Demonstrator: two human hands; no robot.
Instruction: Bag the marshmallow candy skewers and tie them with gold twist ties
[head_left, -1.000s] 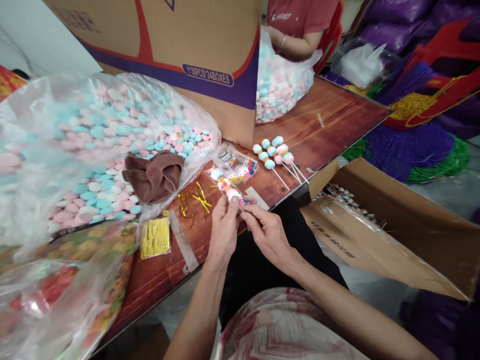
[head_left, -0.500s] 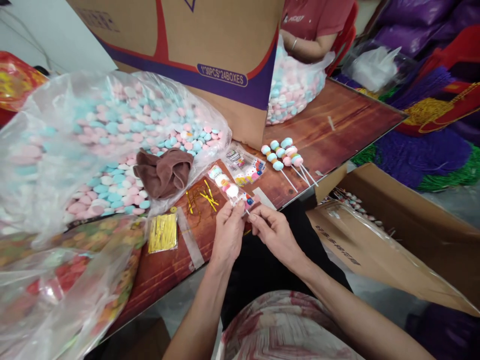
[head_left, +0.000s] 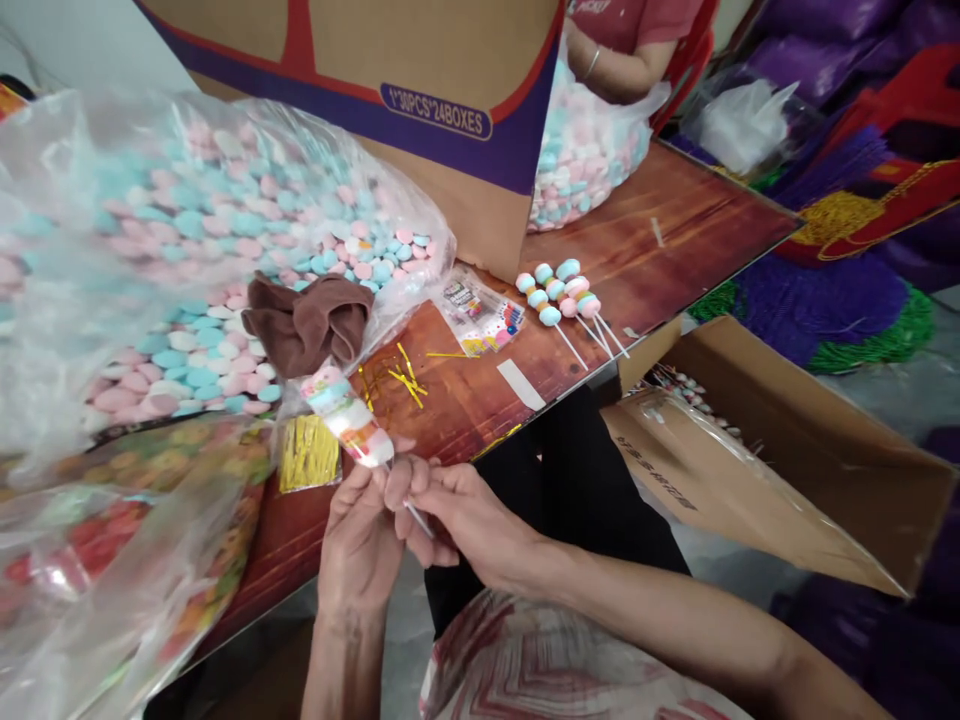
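Head view: pinching a wrapped marshmallow skewer (head_left: 349, 420) near its stick (head_left: 418, 518), fingers of left hand (head_left: 358, 545) and right hand (head_left: 474, 518) closed together — sweets slanting up over the desk (head_left: 694, 215), beside gold ties (head_left: 309, 456). Probably light, squashy, slick-filmed — best held by the stiff stick. Farther out, lying bare: more skewers (head_left: 574, 292).
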